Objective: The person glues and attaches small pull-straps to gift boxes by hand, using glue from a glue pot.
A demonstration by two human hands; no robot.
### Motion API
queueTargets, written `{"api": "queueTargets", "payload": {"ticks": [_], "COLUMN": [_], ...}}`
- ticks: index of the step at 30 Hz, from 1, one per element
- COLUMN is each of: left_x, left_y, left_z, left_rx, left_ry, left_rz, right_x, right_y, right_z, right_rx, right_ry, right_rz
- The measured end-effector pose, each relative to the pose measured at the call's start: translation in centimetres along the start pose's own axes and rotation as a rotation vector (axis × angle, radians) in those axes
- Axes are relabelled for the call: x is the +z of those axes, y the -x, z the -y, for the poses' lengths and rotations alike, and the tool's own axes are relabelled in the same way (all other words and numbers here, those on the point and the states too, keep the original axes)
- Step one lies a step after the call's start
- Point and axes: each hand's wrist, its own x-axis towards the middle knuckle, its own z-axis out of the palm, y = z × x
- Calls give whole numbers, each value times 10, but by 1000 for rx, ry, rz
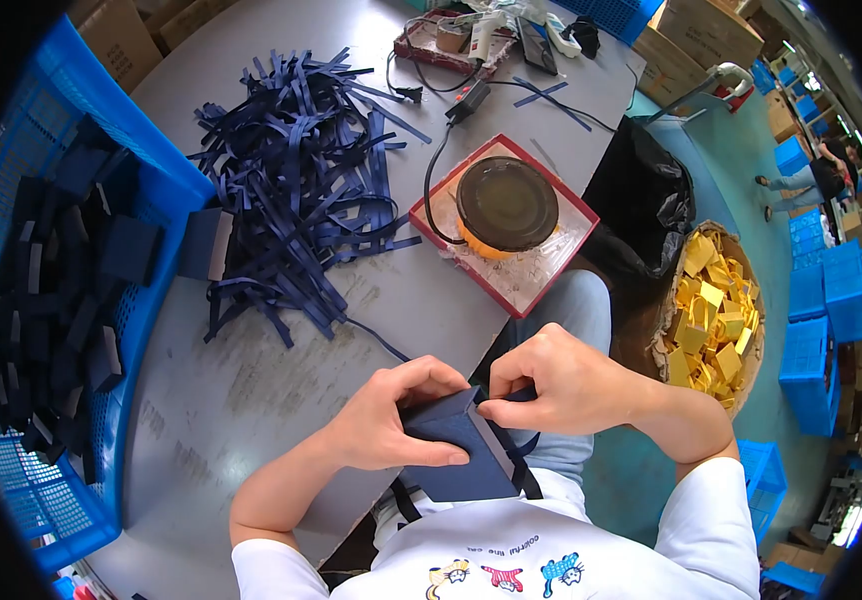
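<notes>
In the head view, my left hand [381, 415] grips a small dark blue box [451, 455] close to my lap, its thumb lying across the near face. A pale edge runs along the box's right side. My right hand [561, 380] is closed at the box's upper right corner, pinching a dark blue ribbon [522, 393]. More ribbon hangs along the right side of the box. Beyond my hands, a tangled heap of dark blue ribbons [301, 180] covers part of the table. Another dark blue box [206, 244] stands at the heap's left edge.
A blue crate [136, 330] of dark boxes stands left. A pot [507, 205] of brownish liquid sits on a red-rimmed tray [576, 222]. Cables and a phone [537, 46] lie at the back. Right are a black bag [641, 200], yellow pieces [711, 310] in a carton and a distant person [821, 180].
</notes>
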Motion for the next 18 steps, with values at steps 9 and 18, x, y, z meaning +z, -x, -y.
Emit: {"api": "queueTargets", "payload": {"ticks": [9, 18], "left_x": [3, 7], "left_y": [-1, -15], "left_z": [14, 24], "left_rx": [-26, 57], "left_ry": [-90, 95], "left_rz": [-105, -369], "right_x": [10, 1], "right_y": [-4, 20], "right_z": [-16, -29], "right_rx": [-70, -203], "right_ry": [286, -6], "right_rz": [-137, -877]}}
